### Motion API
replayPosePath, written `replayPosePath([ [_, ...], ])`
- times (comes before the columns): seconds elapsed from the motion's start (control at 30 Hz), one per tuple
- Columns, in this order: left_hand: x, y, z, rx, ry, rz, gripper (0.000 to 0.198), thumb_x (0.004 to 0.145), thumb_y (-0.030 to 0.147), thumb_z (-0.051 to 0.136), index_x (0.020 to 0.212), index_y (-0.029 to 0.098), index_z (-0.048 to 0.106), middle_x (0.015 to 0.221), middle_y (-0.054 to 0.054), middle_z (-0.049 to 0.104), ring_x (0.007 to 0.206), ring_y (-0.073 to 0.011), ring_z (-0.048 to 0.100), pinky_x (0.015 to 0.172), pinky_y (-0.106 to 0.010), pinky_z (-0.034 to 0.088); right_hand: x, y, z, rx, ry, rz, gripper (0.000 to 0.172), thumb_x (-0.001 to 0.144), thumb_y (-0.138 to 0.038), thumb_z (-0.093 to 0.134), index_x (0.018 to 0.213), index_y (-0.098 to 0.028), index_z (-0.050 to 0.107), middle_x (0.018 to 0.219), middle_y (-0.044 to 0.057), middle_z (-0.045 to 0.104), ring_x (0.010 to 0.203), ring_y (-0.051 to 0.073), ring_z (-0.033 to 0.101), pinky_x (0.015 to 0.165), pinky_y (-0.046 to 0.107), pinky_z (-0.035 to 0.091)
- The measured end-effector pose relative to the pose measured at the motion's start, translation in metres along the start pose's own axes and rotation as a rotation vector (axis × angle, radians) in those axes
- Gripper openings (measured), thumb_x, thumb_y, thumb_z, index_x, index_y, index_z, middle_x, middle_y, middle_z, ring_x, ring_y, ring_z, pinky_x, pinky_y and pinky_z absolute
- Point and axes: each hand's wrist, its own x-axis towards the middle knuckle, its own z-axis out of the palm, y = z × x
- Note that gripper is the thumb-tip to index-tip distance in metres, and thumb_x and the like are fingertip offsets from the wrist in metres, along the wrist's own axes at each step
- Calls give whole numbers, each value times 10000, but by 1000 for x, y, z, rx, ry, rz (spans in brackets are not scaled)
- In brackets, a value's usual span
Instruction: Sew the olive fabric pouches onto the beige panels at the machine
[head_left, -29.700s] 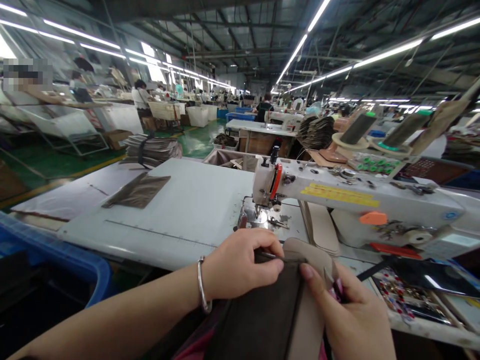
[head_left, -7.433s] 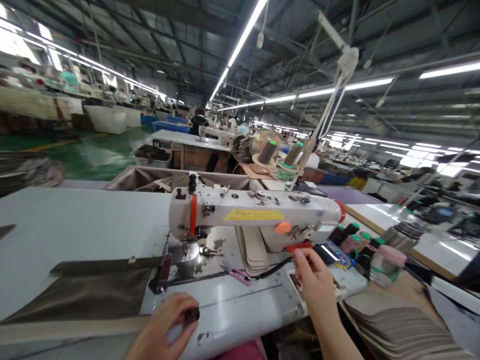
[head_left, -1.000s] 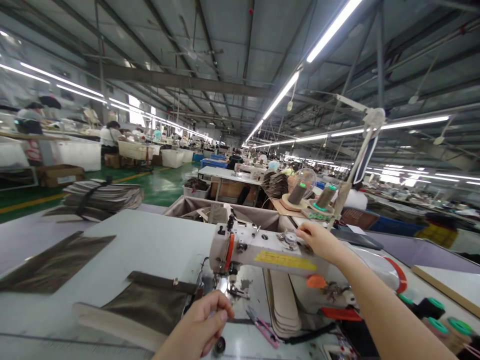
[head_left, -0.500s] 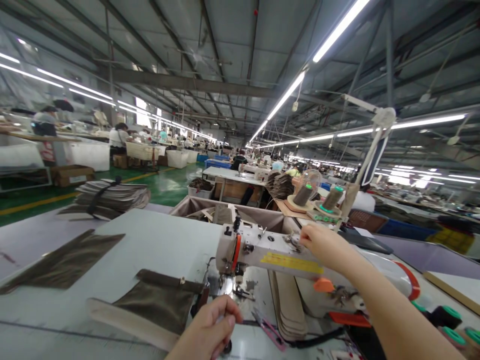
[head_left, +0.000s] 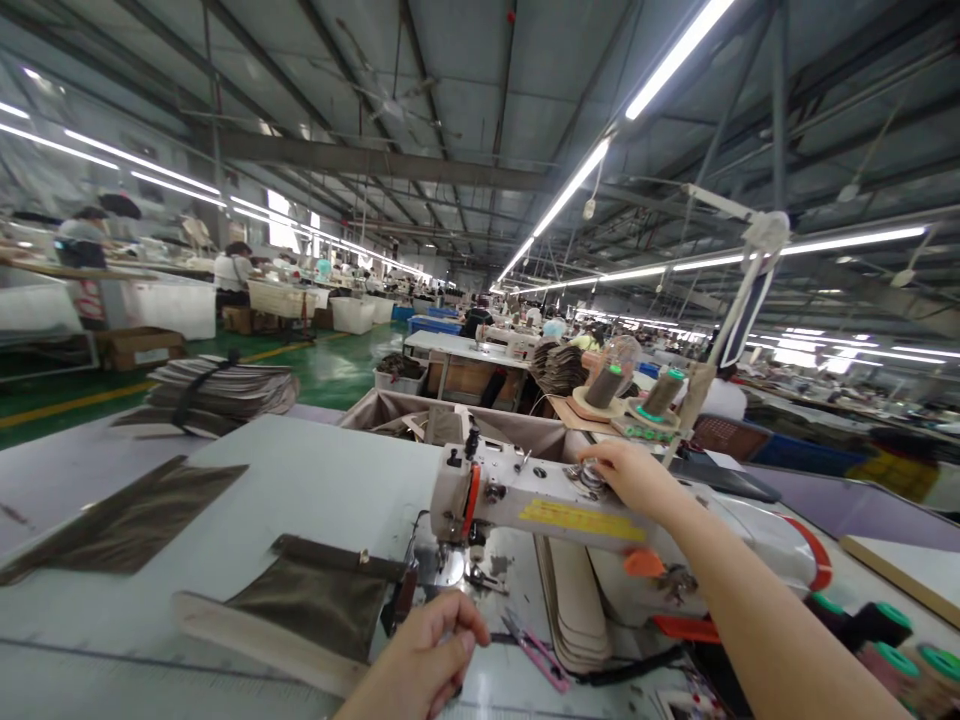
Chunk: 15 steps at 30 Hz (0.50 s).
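Observation:
A white sewing machine point(head_left: 555, 505) with a yellow strip on its arm stands in front of me. My right hand point(head_left: 626, 470) reaches over it, fingertips pinched at the round metal bobbin winder point(head_left: 589, 477) on top. My left hand point(head_left: 435, 645) is in front of the needle area, thumb and fingers curled together; anything between them is hidden. To its left lies a dark brown fabric piece point(head_left: 315, 600) with a pale strip point(head_left: 262, 635) along its near edge. Pink-handled thread snips point(head_left: 538, 650) lie right of my left hand, beside a stack of beige strips point(head_left: 574, 605).
Another brown fabric piece point(head_left: 135, 520) lies at the left of the table, with a tied bundle point(head_left: 217, 395) behind it. Two thread cones point(head_left: 660, 396) stand behind the machine. A fabric-lined bin point(head_left: 547, 437) is at the table's back edge. Several spools point(head_left: 885, 625) sit at the right.
My right hand has shifted slightly left over the bobbin winder, its fingers reaching a little further across it. My left hand stays nearly in place. The fabric pieces have not moved.

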Motion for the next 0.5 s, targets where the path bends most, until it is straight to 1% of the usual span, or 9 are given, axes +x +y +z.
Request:
replayPosePath([
  [0.1,-2,0,2,9,15,12,295,855,428,540,926,142,513,570,80,374,410,-32,217,421,-227,78,2,1,4,21,-8,-11,204,866,-167,521,912,-240,706,951,8,686,870,167,617,779,300,453],
  [0.17,-3,0,3,12,29,20,287,864,418,530,929,139,514,565,85,350,421,-35,217,428,-228,86,1,7,4,24,-4,-4,208,868,-210,524,898,-276,719,935,-2,690,858,170,621,766,285,454],
  [0.23,-4,1,3,7,15,14,292,865,423,525,929,138,512,564,88,334,426,-38,209,426,-227,95,-4,21,1,12,16,20,195,870,-278,544,950,-295,721,978,7,690,903,189,619,796,294,450],
  [0.3,-4,2,2,-3,-6,4,296,862,428,527,926,139,508,567,90,325,432,-40,214,422,-222,111,-15,43,-7,-22,58,88,229,837,-331,598,1017,-251,715,1039,68,681,962,245,607,839,345,435],
  [0.33,-4,2,2,-7,-11,-3,296,859,427,529,925,140,505,569,90,322,434,-41,218,421,-219,117,-23,56,-13,-43,81,141,271,803,-337,639,1028,-207,714,1041,118,676,964,281,605,836,379,429],
  [0.37,-5,2,1,-12,-10,-10,295,857,425,532,924,140,504,571,90,323,436,-41,220,420,-218,119,-33,69,-20,-60,95,197,289,762,-325,679,999,-165,722,994,161,679,915,303,616,798,400,427],
  [0.4,-5,3,0,-15,-5,-14,293,855,423,536,923,140,504,572,90,324,438,-41,219,420,-217,118,-44,81,-28,-69,98,250,242,731,-295,699,916,-143,736,878,178,686,807,296,630,726,398,423],
  [0.47,-6,2,-1,-19,1,-21,289,851,417,544,919,138,508,577,87,337,438,-39,217,421,-218,113,-69,97,-42,-56,110,324,107,706,-255,701,688,-152,723,652,146,653,596,220,601,599,361,373],
  [0.5,-6,1,-1,-22,4,-24,285,851,411,544,919,136,512,581,85,345,439,-37,216,422,-218,111,-81,101,-48,-44,152,355,144,718,-256,685,611,-161,698,590,130,629,535,183,573,564,348,346],
])
